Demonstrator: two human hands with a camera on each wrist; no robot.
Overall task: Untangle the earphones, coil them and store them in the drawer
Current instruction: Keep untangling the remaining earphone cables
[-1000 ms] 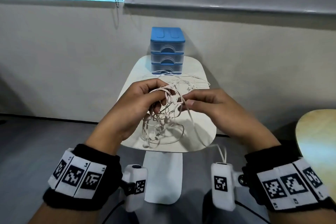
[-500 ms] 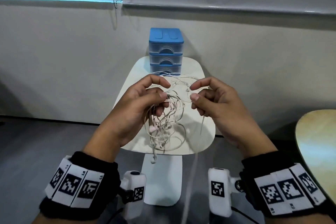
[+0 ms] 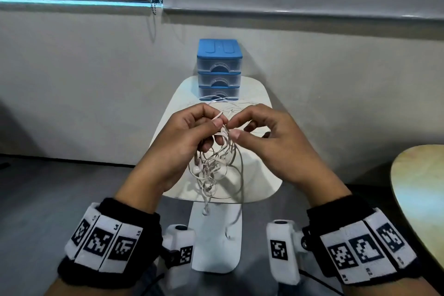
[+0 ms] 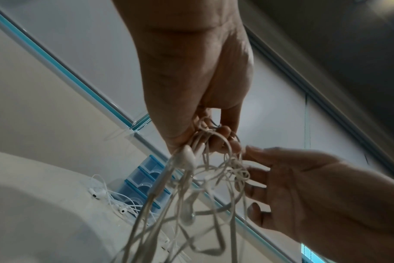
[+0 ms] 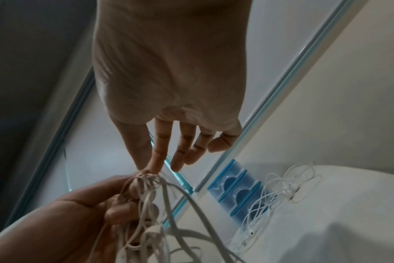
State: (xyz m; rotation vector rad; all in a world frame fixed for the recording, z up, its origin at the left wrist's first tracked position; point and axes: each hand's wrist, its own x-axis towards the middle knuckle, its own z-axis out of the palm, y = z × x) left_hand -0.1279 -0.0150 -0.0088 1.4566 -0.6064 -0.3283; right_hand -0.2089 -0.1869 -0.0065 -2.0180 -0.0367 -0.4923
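Tangled white wired earphones [image 3: 213, 163] hang above the small white table [image 3: 262, 175], bunched in the left hand [image 3: 177, 142] with fingers curled round them. The right hand [image 3: 269, 142] pinches a strand at the top, its other fingers loosely spread. More white earphones [image 5: 281, 192] lie at the table's far edge before the blue three-drawer plastic chest [image 3: 219, 67].

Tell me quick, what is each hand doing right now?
Left hand: closed, gripping the tangled earphones.
Right hand: thumb and forefinger pinching a strand at the top of the tangle, other fingers loose.
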